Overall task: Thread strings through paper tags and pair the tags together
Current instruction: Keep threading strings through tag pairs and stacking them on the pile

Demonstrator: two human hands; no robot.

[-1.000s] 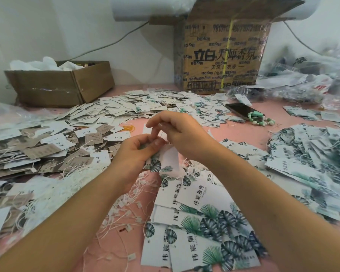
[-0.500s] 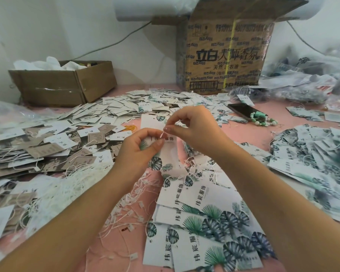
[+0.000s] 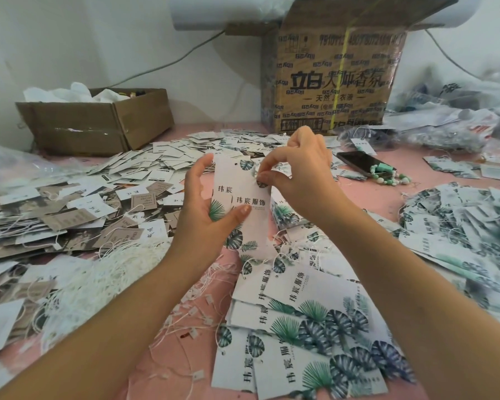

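Head view: left hand (image 3: 202, 210) grips leaf-print tags (image 3: 253, 226) marked 服饰; right hand (image 3: 303, 174) pinches their top; carton (image 3: 329, 90) marked 立白.

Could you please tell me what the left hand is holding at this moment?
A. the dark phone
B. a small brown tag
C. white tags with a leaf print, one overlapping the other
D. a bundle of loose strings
C: the left hand grips the white leaf-print tags upright above the table, thumb pressed on their front, while the right hand pinches at their upper part.
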